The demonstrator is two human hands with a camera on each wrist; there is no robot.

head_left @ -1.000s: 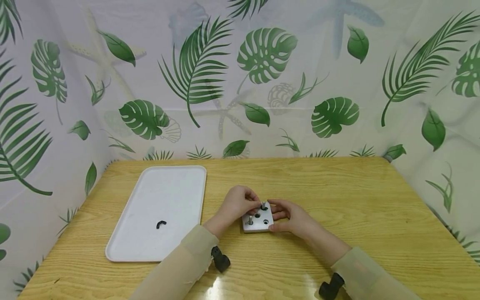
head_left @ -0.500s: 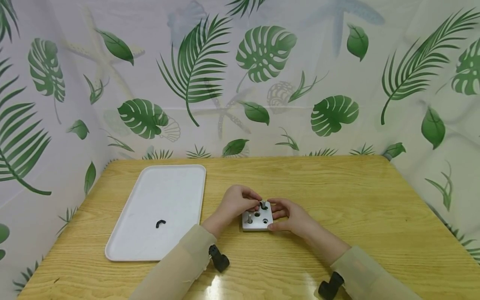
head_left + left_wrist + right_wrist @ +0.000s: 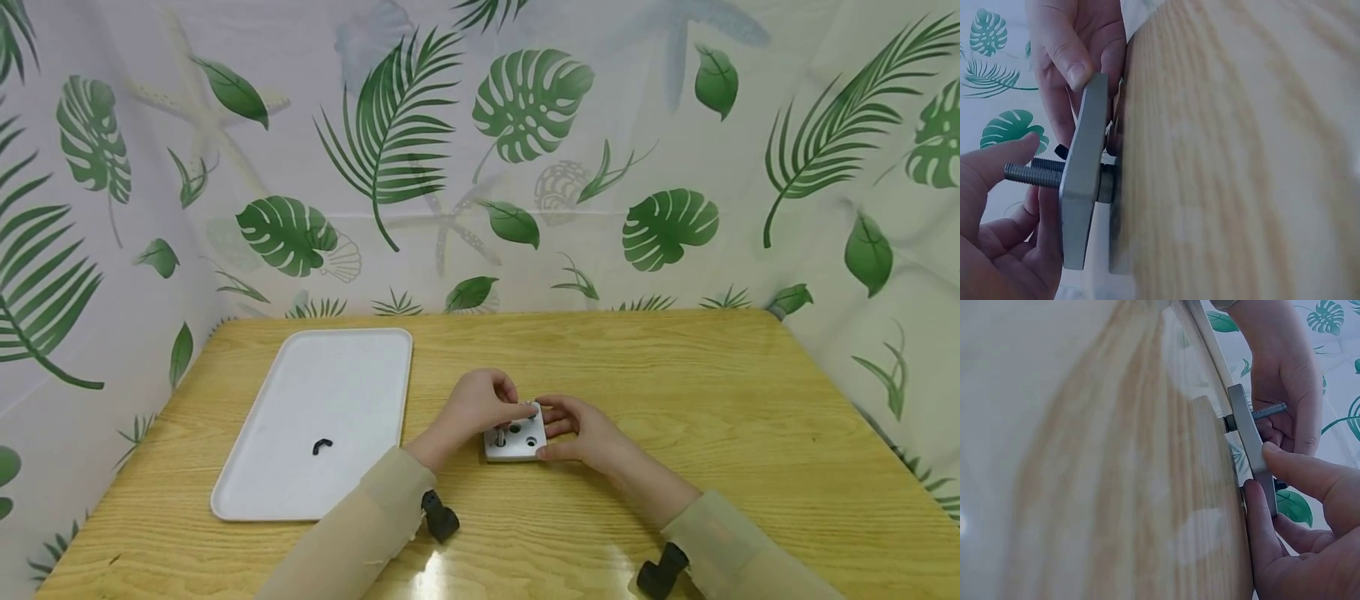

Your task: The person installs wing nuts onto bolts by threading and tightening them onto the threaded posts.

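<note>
Cloth (image 3: 525, 167) printed with green leaves fills the space behind our wooden bench (image 3: 675, 383), whose near edge is cut off in the head view. One white tray (image 3: 345, 375) lies toward its left side. Two beige sleeves (image 3: 352, 517) reach in, both cropped at the bottom. We count two hands. The right hand (image 3: 588, 433) keeps a pinching grip on one metal plate (image 3: 517, 452), near the middle of the bench, right of the tray. The left hand (image 3: 472, 408) has its thumb over the plate's far side; its fingers are partly hidden, so we cannot tell whether its grip holds anything. Two black devices (image 3: 439, 518) sit at the cuffs. Two threaded bolts (image 3: 1034, 175) stand up from the plate; in the head view the thumb largely hides the farther one. We make out two holes (image 3: 531, 442) in the plate's top face. One bent black piece (image 3: 322, 447) lies in the tray, and one small dark bit (image 3: 1061, 151) shows beside the bolts, too little exposed for us to identify.
</note>
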